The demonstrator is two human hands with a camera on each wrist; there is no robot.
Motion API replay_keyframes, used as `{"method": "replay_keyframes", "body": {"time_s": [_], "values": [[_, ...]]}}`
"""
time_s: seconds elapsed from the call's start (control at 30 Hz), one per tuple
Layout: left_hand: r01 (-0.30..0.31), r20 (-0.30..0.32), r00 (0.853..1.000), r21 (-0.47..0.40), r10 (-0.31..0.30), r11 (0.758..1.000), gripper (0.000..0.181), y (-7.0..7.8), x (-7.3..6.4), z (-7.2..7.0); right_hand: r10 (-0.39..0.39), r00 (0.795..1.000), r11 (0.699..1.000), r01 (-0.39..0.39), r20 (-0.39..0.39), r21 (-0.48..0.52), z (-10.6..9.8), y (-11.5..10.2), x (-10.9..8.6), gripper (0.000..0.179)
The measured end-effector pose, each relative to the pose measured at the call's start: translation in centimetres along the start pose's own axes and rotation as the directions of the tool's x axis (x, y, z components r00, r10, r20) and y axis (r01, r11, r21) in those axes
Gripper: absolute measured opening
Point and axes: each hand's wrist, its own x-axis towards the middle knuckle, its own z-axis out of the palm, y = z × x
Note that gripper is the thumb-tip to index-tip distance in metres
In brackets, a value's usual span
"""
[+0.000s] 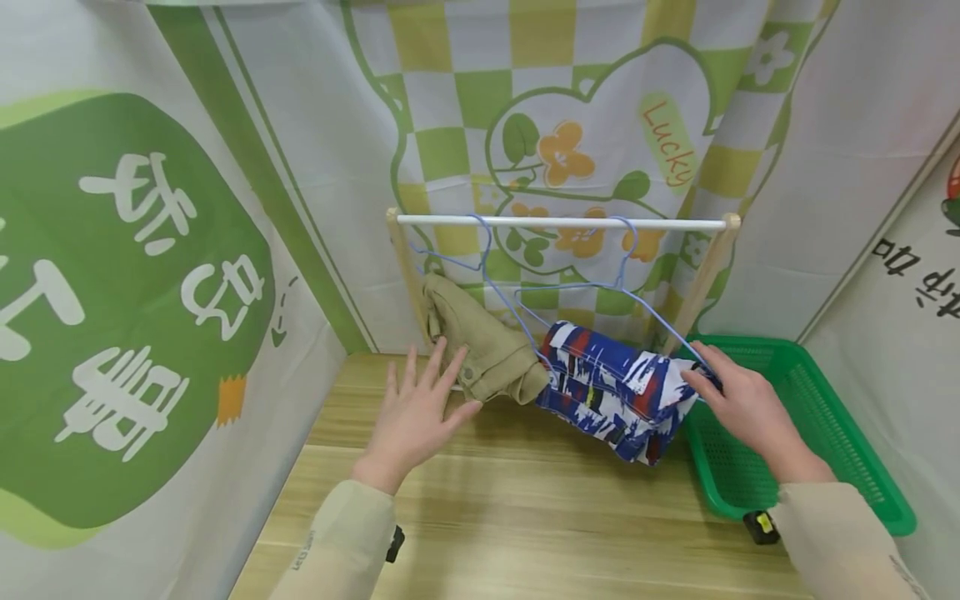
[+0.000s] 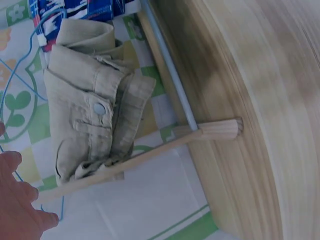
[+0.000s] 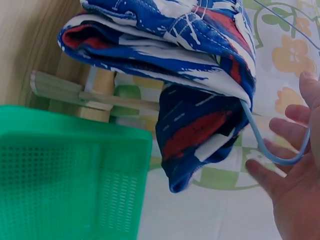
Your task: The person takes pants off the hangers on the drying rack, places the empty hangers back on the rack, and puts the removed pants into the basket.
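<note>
Khaki trousers (image 1: 487, 346), folded over a blue wire hanger (image 1: 507, 302), hang at the left of a small rack (image 1: 555, 222). My left hand (image 1: 416, 412) is just in front of them with fingers spread and nothing held; whether it touches the cloth cannot be told. To the right, folded blue, white and red patterned trousers (image 1: 600, 387) hang on a second blue hanger (image 1: 658, 318). Beside that hanger's right end is my right hand (image 1: 753, 408). In the right wrist view its fingers (image 3: 287, 132) are extended and loose around the hanger's bent corner (image 3: 287, 161).
A green plastic basket (image 1: 862, 442) stands on the wooden table (image 1: 525, 525) at the right, close to my right forearm. Behind the rack hangs a green and yellow checkered cloth (image 1: 472, 100). A printed white curtain (image 1: 292, 208) borders the left side.
</note>
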Motion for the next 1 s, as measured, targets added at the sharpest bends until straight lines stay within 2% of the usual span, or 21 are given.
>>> {"method": "replay_keyframes", "body": {"time_s": [0.13, 0.3, 0.43, 0.53, 0.7, 0.83, 1.0], "values": [[-0.037, -0.007, 0.999, 0.007, 0.037, 0.999, 0.081, 0.8, 0.0, 0.2, -0.05, 0.996, 0.998, 0.053, -0.072, 0.031, 0.8, 0.2, 0.3, 0.05], [-0.063, 0.011, 0.998, 0.026, 0.063, 0.998, 0.081, 1.7, 0.1, 0.4, -0.064, 0.984, 0.995, 0.076, -0.168, 0.071, 1.6, 0.1, 0.5, 0.032], [-0.085, 0.01, 0.996, 0.048, 0.084, 0.995, 0.081, 2.4, 0.1, 0.6, -0.071, 0.959, 0.99, 0.101, -0.274, 0.096, 2.4, 0.0, 0.6, 0.015], [-0.099, 0.013, 0.995, 0.038, 0.098, 0.994, 0.08, 2.8, 0.1, 0.7, -0.069, 0.943, 0.986, 0.114, -0.326, 0.123, 2.9, 0.1, 0.7, 0.013], [-0.139, 0.016, 0.99, 0.03, 0.138, 0.99, 0.08, 3.5, 0.2, 1.0, -0.07, 0.93, 0.983, 0.126, -0.362, 0.134, 3.2, 0.0, 0.3, 0.019], [-0.177, 0.017, 0.984, 0.024, 0.177, 0.984, 0.079, 4.1, 0.3, 1.1, -0.094, 0.897, 0.987, 0.141, -0.432, 0.076, 3.4, -0.3, 0.1, 0.016], [-0.226, 0.025, 0.974, 0.055, 0.225, 0.973, 0.079, 4.9, 0.5, 1.2, -0.145, 0.837, 0.984, 0.176, -0.527, 0.008, 3.5, -0.4, 0.1, 0.008]]}}
